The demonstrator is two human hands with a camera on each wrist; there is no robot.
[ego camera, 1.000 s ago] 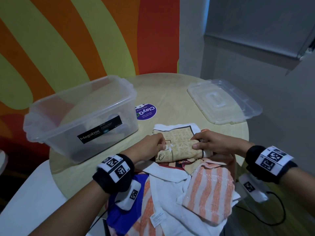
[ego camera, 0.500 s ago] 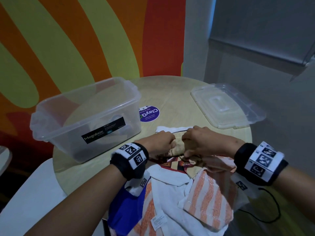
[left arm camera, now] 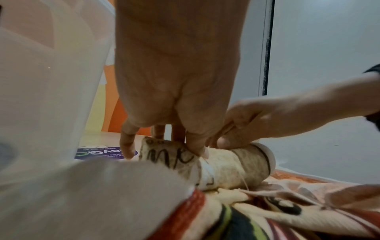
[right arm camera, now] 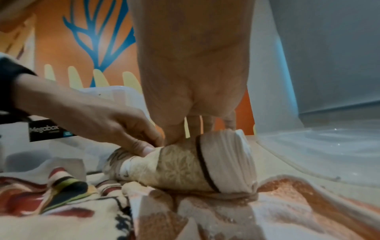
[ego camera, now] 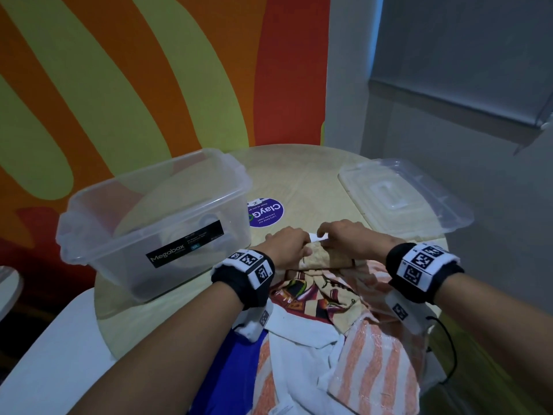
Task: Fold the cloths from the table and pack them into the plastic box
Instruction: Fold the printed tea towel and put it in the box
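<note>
A beige patterned cloth (ego camera: 324,256) (left arm camera: 230,165) (right arm camera: 185,168) lies folded into a thick roll on the round table (ego camera: 311,175), at the far edge of a cloth pile. My left hand (ego camera: 288,245) (left arm camera: 176,123) grips its left part, thumb pressed on top and fingers curled over the far side. My right hand (ego camera: 348,239) (right arm camera: 197,116) grips the right part the same way. The clear plastic box (ego camera: 155,217) stands open to the left of the hands.
A pile of loose cloths (ego camera: 344,339) lies near me: an orange-striped one (ego camera: 374,363), a white one (ego camera: 302,345), a blue one (ego camera: 236,369) and a colourful printed one (ego camera: 317,292). The box lid (ego camera: 404,196) rests at the table's right. A purple sticker (ego camera: 266,212) is on the table.
The flat beige cloth has been folded over into a thick roll. Both hands have come together over it and now grip it side by side.
</note>
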